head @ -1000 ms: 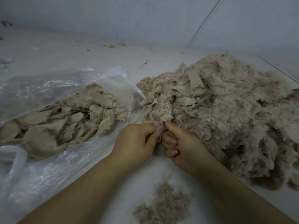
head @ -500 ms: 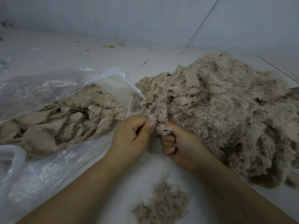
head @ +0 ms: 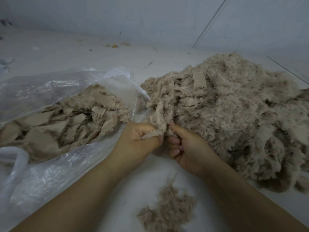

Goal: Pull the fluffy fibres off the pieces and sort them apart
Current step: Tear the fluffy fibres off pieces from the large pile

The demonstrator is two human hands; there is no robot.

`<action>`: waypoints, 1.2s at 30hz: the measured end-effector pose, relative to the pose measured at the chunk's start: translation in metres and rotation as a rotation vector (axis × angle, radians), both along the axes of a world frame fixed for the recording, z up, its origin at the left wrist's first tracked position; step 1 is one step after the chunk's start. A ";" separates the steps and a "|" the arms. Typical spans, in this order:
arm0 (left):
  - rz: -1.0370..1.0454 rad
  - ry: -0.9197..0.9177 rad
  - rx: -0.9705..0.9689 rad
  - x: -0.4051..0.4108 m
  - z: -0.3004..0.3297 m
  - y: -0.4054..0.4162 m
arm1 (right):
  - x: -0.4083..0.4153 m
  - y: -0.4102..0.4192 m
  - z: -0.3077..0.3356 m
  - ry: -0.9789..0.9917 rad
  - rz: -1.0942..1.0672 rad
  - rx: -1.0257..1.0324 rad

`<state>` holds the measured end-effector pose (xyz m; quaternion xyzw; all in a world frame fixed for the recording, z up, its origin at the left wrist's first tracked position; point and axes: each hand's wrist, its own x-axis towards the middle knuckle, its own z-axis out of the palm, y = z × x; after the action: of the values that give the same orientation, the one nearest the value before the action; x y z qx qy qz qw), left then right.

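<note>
Heap (head: 234, 118): my unsorted fluffy pieces, piled on the floor's right side against the wall.
Bag (head: 50, 91): clear plastic on the left, mouth open toward me, stripped backings inside.
Fluff (head: 167, 210): small pulled-off tuft, floor's near edge.
Piece (head: 160, 114): at the heap's near edge; soft, light, limp, likely sheds easily. Best gripped low on the backing.
Left hand (head: 138, 141): fisted round the piece's fluff.
Right hand (head: 187, 149): fingers curled, thumb pinching the piece.

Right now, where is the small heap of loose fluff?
In the head view, the small fluff heap lies bottom centre on the floor, between the forearms, nearer than both hands.
</note>
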<state>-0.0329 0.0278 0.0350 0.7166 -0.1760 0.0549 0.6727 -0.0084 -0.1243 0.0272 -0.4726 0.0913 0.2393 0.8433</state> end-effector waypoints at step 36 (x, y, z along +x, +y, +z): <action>0.006 0.054 0.230 0.011 -0.005 0.006 | -0.003 -0.005 -0.009 -0.396 0.100 -0.123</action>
<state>-0.0215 0.0343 0.0303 0.7910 -0.1605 0.0171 0.5902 -0.0111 -0.1292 0.0182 -0.5648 -0.0854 0.1771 0.8014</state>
